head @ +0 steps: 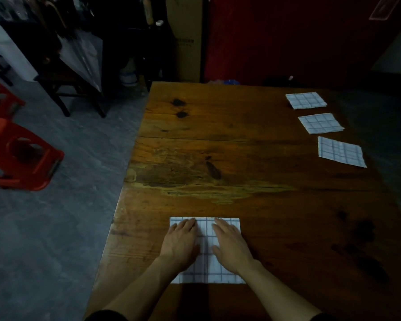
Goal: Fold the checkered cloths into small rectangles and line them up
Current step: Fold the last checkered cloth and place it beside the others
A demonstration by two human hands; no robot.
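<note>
Head view: left hand [180, 244] and right hand [230, 245] lie flat, fingers straight, pressing the checkered cloth [205, 230] at the near edge of the table [218, 158]. Nothing gripped.

Risk: cloth sits close to the near table edge; a palm sliding while smoothing could skew the layers or drag it off, so the next fold comes out crooked. The nearest folded cloth is rotated against the other two, so the row already looks uneven.

Count: 4 cloths total, 1 under the hands, 3 folded cloths [320, 122] in a row at far right. 2 hands.
</note>
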